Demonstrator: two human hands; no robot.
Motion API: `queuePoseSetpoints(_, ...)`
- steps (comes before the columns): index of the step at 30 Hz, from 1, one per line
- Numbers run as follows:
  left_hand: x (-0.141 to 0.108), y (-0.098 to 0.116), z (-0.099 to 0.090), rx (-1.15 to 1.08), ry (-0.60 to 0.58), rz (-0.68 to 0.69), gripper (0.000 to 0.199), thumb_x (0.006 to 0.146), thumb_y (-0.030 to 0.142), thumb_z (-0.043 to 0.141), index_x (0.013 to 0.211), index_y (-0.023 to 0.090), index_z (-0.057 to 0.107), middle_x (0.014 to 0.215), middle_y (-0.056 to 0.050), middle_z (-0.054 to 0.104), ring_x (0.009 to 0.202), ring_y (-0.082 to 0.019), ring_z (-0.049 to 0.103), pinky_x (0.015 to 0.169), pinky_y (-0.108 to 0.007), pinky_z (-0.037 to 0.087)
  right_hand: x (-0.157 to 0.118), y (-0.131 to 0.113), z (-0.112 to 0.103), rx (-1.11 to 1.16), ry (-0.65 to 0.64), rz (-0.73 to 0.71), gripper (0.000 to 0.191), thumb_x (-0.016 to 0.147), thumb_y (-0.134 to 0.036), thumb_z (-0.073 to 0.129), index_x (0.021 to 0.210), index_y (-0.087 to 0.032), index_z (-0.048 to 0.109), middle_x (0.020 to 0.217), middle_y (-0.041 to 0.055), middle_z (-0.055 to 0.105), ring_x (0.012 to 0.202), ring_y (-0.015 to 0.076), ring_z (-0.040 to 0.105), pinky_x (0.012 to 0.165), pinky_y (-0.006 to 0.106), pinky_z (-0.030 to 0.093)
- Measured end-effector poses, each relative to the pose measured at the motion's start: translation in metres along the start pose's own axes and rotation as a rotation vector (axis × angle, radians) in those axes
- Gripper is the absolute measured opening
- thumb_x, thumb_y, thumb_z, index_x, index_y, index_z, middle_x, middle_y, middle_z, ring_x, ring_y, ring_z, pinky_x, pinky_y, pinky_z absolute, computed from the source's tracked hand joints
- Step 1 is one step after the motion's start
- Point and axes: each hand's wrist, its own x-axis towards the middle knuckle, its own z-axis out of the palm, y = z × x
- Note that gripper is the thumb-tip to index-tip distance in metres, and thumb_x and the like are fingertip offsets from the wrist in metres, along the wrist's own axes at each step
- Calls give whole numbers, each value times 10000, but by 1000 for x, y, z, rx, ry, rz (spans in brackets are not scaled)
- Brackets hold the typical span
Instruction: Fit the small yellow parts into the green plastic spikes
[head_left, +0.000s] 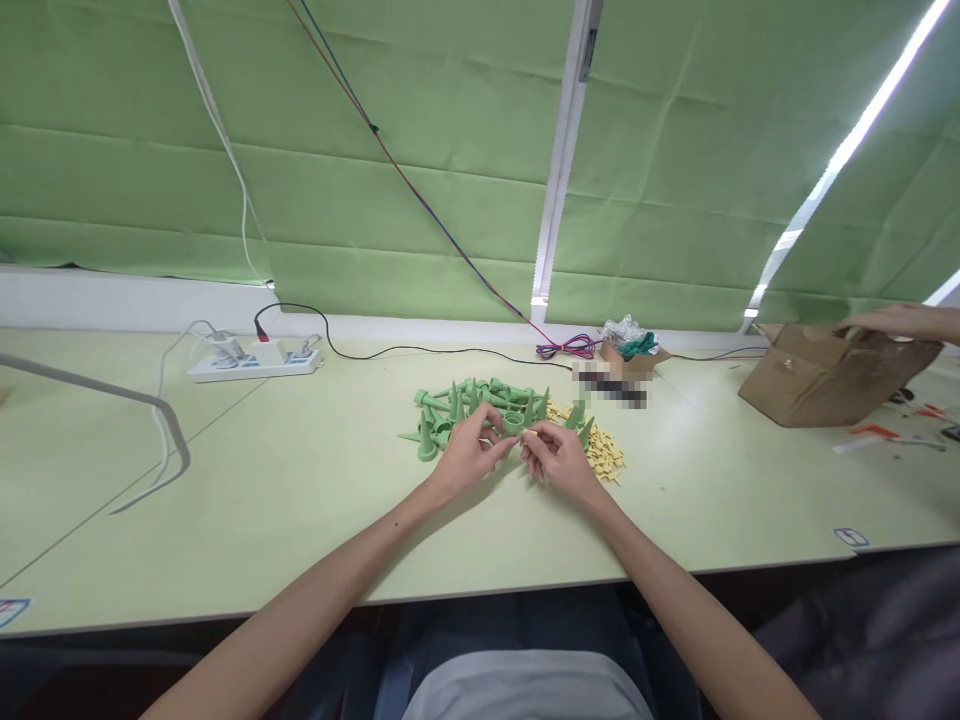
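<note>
My left hand (472,452) has its thumb and forefinger curled about a green plastic spike (513,422), whose round hollow end faces up between my hands. Close beside it, my right hand (559,458) pinches a small pale-yellow plastic piece (530,433) at the fingertips; the fingers partly hide it. Behind and left of my hands lies a heap of similar green cone-shaped spikes (425,440), some standing point up. A pile of small yellow plastic pieces (604,455) spreads just right of my right hand.
A power strip (255,368) with plugs sits at the back left, its black cable running along the wall. A small open carton (634,362) stands behind the pile. At the right, another person's hand (904,322) touches a brown cardboard box (806,380). A grey bent bar (169,425) crosses the left side.
</note>
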Motion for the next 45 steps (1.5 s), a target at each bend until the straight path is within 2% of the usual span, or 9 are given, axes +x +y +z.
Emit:
queuePoseSetpoints(3,0,2,0,38,15,29,294,839,447,602,778,188,477,690,18,565,554,-109,548,515,-224,429,0,-3,0,6,21,-20,312,892,-482,561,781,-191,589,633,9,603,438,133,541,403,260,421)
queuePoseSetpoints(6,-1,2,0,27,-28,18,444,909,513,469,628,171,502,571,6,534,516,-107,514,526,-233,419,-1,-8,0,17,32,-37,303,892,-469,567,778,-189,584,638,10,598,446,128,536,418,257,421)
queuePoseSetpoints(10,0,-1,0,-151,-122,-122,648,945,599,267,548,167,542,474,-27,519,436,-118,495,482,-254,416,-2,-11,0,0,38,-52,285,895,-462,562,821,-190,606,666,18,607,462,125,527,432,255,415)
queuePoseSetpoints(14,3,-2,-1,-272,-206,-232,704,912,662,280,531,150,577,475,-49,544,402,-132,514,436,-264,421,-2,-9,0,-46,24,-69,268,901,-445,555,858,-193,636,665,17,600,457,119,507,443,253,408)
queuePoseSetpoints(21,4,1,-4,-304,-243,-252,655,897,640,380,544,127,583,507,-60,573,416,-132,535,434,-259,433,-5,-9,-1,-111,-20,-67,277,918,-435,522,828,-201,639,672,17,600,466,120,507,460,252,410)
queuePoseSetpoints(27,2,5,-7,-323,-252,-266,571,880,625,439,640,128,585,550,-42,582,440,-142,562,415,-252,430,-5,-10,-2,-108,-44,-50,307,920,-459,511,802,-199,625,650,9,595,463,119,508,459,247,413)
queuePoseSetpoints(34,0,7,-8,-263,-255,-200,452,892,585,451,813,156,570,476,17,519,443,-144,547,423,-238,404,-5,-10,-2,-93,-64,-39,344,924,-484,500,754,-195,577,583,-14,553,456,118,514,460,239,418)
queuePoseSetpoints(40,0,2,-7,-259,-276,-169,415,891,583,454,774,186,482,521,27,502,479,-144,558,433,-238,396,-6,-11,-1,-121,-58,-19,368,927,-515,483,729,-206,516,506,-42,498,416,115,477,449,237,396)
queuePoseSetpoints(45,-2,1,-7,-176,-286,-129,395,897,580,439,816,196,485,561,24,526,478,-132,536,459,-243,394,-5,-10,-2,-151,-55,-22,394,934,-546,451,719,-217,476,464,-54,472,398,116,449,458,241,382)
